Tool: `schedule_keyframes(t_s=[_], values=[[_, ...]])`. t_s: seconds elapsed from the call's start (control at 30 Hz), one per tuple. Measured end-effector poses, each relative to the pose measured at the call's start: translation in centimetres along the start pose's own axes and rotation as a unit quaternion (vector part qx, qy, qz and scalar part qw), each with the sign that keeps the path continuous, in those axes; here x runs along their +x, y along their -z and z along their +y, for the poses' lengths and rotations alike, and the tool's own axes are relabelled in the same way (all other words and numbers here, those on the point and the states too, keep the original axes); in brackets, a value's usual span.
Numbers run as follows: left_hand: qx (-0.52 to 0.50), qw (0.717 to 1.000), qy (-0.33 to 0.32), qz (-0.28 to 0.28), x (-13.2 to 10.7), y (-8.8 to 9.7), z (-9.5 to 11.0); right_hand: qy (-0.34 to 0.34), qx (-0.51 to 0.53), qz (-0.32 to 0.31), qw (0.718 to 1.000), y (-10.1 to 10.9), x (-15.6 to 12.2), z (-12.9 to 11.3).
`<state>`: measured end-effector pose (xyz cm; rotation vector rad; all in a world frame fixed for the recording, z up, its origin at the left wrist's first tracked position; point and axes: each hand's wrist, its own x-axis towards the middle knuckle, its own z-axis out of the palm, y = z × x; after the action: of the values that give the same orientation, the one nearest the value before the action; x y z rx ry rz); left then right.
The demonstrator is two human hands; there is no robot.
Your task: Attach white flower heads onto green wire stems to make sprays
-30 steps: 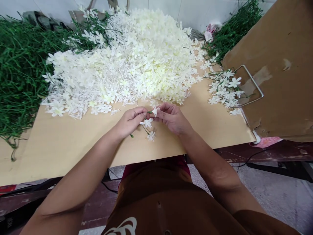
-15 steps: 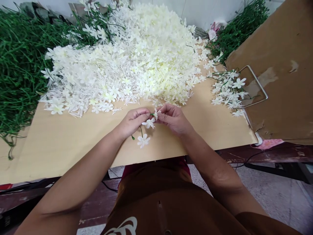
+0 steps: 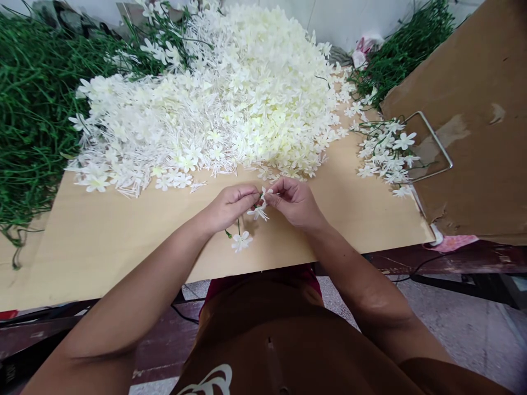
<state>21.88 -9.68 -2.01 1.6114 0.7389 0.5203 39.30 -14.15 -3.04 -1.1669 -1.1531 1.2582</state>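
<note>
My left hand (image 3: 235,206) is closed round a green artificial flower stem (image 3: 238,225), its branches poking out below the fingers. One branch carries a white flower (image 3: 241,241) hanging under the hand; another ends in a bare green tip (image 3: 228,234). A second white flower (image 3: 258,212) sits just below the fingertips. Close against the left fingers, my right hand (image 3: 294,202) pinches a white flower (image 3: 265,194) between thumb and forefinger, at the stem's end. Whether that flower is fully seated on the stem is hidden by the fingers.
A large heap of loose white flowers (image 3: 263,99) covers the back of the table (image 3: 135,241). Green stems (image 3: 37,109) are piled at left, more stems (image 3: 405,52) at back right. Flowered sprays (image 3: 387,151) lie by a wire frame (image 3: 436,137) and a cardboard sheet (image 3: 473,126).
My two hands have shifted slightly and come closer together at the pinched flower. The lower flowers have swung a little with the stem. The piles stay as they were.
</note>
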Motion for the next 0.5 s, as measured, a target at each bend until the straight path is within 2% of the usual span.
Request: schedule_keyframes(t_s=[0.2, 0.5], values=[[0.008, 1.000, -0.018, -0.019, 0.01, -0.06, -0.17, -0.002, 0.012, 0.008, 1.000, -0.62, -0.44, 0.41], [-0.004, 0.999, -0.017, -0.035, -0.06, 0.14, -0.01, -0.017, 0.035, -0.028, 0.999, -0.40, -0.63, 0.72]])
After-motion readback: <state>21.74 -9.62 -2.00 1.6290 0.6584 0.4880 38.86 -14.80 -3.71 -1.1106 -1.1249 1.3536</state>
